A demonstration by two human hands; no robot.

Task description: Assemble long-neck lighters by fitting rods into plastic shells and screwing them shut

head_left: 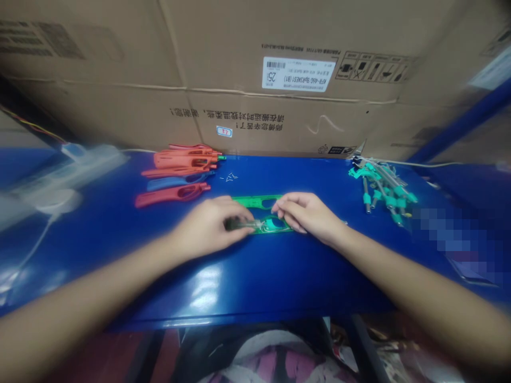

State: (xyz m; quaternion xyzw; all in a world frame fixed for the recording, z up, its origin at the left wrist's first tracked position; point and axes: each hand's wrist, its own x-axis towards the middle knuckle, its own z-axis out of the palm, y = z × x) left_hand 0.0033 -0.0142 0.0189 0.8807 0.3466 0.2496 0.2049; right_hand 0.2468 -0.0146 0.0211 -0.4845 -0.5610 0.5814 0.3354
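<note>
On the blue table (pixel 255 266), my left hand (pixel 209 226) is closed, its fingers pinching the dark left end of a green plastic part (pixel 269 225) that lies flat. My right hand (pixel 307 213) rests on the right side of the same green part, fingers curled and pressing it down. A second flat green plastic piece (pixel 257 201) lies just behind, touching both hands' fingertips.
A stack of red-orange plastic handle pieces (pixel 183 159) with one blue piece (pixel 175 182) lies at the back left. A heap of teal-and-metal small parts (pixel 381 186) lies at the right. Cardboard boxes (pixel 255 74) wall the back. White blurred items (pixel 59 181) sit far left.
</note>
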